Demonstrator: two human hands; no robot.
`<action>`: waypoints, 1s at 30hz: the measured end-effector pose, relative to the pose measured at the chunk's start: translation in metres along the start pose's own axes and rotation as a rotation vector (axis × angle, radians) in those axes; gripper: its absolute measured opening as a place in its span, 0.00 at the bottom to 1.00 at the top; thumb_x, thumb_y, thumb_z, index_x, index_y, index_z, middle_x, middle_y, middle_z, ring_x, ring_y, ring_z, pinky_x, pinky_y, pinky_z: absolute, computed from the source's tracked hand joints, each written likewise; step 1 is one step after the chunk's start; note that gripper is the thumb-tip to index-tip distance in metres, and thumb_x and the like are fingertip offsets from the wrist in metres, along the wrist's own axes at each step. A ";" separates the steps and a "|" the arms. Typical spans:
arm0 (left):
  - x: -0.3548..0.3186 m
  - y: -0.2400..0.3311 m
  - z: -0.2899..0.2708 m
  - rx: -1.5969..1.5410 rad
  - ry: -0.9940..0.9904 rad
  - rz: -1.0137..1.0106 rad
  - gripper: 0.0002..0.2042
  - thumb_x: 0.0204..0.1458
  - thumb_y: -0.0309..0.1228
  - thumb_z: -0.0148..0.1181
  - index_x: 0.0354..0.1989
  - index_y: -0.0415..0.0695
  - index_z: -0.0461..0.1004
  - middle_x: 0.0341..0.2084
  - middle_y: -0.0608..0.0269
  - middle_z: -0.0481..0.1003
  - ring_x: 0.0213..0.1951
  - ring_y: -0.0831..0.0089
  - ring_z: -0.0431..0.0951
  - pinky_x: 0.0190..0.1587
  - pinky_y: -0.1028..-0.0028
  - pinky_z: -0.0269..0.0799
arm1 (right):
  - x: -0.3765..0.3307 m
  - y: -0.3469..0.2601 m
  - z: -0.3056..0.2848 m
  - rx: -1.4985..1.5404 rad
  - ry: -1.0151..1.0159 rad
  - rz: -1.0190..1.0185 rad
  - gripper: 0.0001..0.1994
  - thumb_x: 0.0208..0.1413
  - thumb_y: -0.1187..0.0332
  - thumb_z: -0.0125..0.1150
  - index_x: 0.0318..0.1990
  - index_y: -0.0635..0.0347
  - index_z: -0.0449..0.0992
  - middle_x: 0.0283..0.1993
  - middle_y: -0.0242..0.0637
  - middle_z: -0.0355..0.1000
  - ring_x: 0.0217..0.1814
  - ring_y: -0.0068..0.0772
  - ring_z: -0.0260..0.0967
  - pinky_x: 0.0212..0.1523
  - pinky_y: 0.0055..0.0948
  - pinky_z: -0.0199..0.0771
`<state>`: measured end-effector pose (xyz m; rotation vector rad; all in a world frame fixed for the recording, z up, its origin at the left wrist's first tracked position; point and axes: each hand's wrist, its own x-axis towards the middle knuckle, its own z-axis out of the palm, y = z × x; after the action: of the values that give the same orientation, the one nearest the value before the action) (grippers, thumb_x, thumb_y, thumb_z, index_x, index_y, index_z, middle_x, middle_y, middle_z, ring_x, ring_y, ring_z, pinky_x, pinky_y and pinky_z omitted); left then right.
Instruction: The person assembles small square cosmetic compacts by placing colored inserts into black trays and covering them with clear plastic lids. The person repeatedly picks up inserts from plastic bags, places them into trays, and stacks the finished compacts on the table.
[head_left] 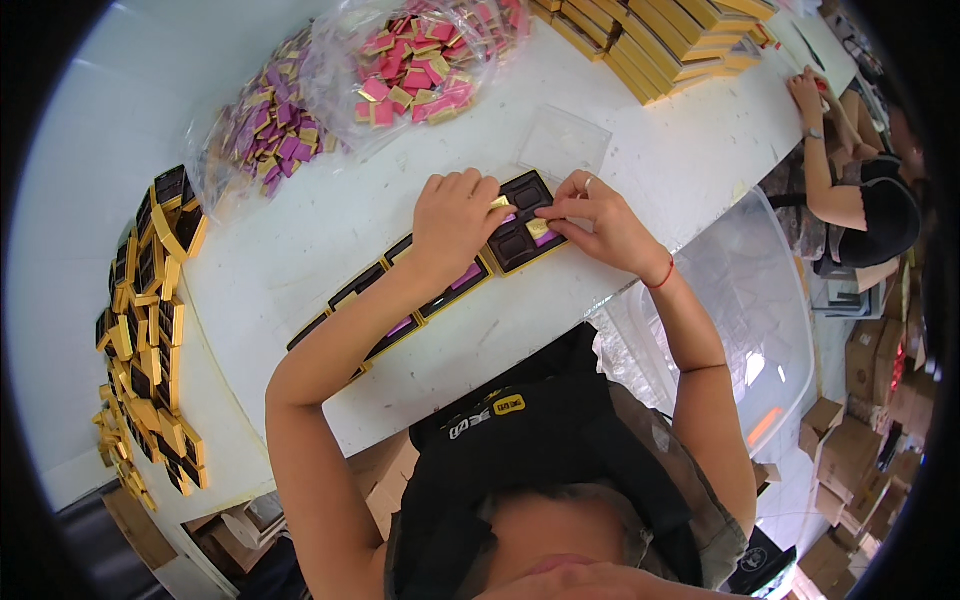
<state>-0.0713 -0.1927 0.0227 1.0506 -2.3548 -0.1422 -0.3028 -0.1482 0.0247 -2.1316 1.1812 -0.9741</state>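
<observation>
A black-trayed box with a gold rim (515, 246) lies on the table in front of me, at the upper end of a slanting row of similar boxes. My left hand (455, 222) is over its left side, fingers closed on a small purple-and-gold wrapped chocolate (503, 206). At the right side of the same box, my right hand (605, 228) pinches another gold-and-purple wrapped chocolate (541, 232) at a compartment. Further boxes (455, 288) in the row carry purple pieces; my left forearm covers part of them.
Clear bags of purple chocolates (285, 130) and pink chocolates (420, 75) lie at the back. A clear plastic lid (565, 140) rests beyond the box. Gold boxes are stacked (660, 45) at the far right and heaped (150, 330) at left. Another person (850, 190) works at right.
</observation>
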 end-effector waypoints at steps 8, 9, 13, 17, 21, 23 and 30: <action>-0.024 0.010 -0.004 0.180 0.024 0.239 0.10 0.47 0.34 0.66 0.33 0.43 0.77 0.31 0.66 0.75 0.32 0.65 0.73 0.39 0.67 0.68 | -0.006 0.001 0.003 -0.292 0.047 -0.188 0.09 0.45 0.76 0.70 0.36 0.56 0.83 0.32 0.32 0.72 0.33 0.35 0.69 0.34 0.31 0.70; -0.030 0.012 -0.007 0.218 0.032 0.272 0.10 0.48 0.34 0.65 0.35 0.42 0.78 0.33 0.66 0.76 0.33 0.65 0.74 0.41 0.67 0.69 | -0.007 0.000 0.003 -0.291 0.035 -0.212 0.09 0.45 0.76 0.70 0.36 0.57 0.83 0.32 0.32 0.72 0.33 0.36 0.69 0.34 0.32 0.70; -0.023 -0.004 -0.019 -0.085 -0.050 0.144 0.08 0.50 0.31 0.63 0.38 0.47 0.79 0.33 0.63 0.79 0.36 0.63 0.75 0.44 0.64 0.69 | -0.002 -0.009 -0.007 -0.287 -0.037 -0.279 0.06 0.48 0.74 0.69 0.35 0.60 0.82 0.32 0.33 0.73 0.33 0.38 0.69 0.36 0.33 0.68; 0.032 -0.088 -0.021 -0.013 0.133 -0.227 0.08 0.56 0.28 0.55 0.41 0.45 0.78 0.38 0.55 0.79 0.41 0.55 0.78 0.44 0.61 0.73 | 0.051 -0.010 0.004 -0.219 0.104 -0.296 0.04 0.50 0.71 0.67 0.31 0.61 0.79 0.30 0.39 0.72 0.33 0.42 0.68 0.35 0.38 0.69; 0.075 -0.169 -0.002 0.072 0.076 -0.274 0.09 0.49 0.24 0.60 0.40 0.44 0.78 0.37 0.56 0.79 0.39 0.57 0.80 0.41 0.61 0.74 | 0.176 0.022 0.040 -0.002 0.273 -0.148 0.07 0.53 0.70 0.63 0.34 0.65 0.77 0.33 0.46 0.74 0.38 0.52 0.73 0.38 0.44 0.73; 0.094 -0.173 0.001 0.105 -0.075 -0.284 0.09 0.46 0.23 0.62 0.37 0.43 0.78 0.36 0.56 0.79 0.39 0.57 0.80 0.41 0.61 0.74 | 0.225 0.072 0.054 -0.349 0.260 -0.015 0.10 0.51 0.66 0.64 0.36 0.63 0.77 0.34 0.47 0.75 0.40 0.52 0.75 0.41 0.45 0.75; 0.070 -0.150 -0.039 -0.247 0.073 -0.439 0.08 0.48 0.28 0.68 0.34 0.43 0.75 0.28 0.63 0.79 0.31 0.69 0.79 0.34 0.71 0.72 | 0.237 0.071 0.069 -0.210 0.242 0.219 0.12 0.51 0.63 0.65 0.41 0.58 0.76 0.34 0.43 0.78 0.40 0.44 0.78 0.39 0.39 0.76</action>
<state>0.0099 -0.3416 0.0407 1.4008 -1.9491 -0.5331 -0.1975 -0.3823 0.0124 -2.0238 1.6633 -1.0692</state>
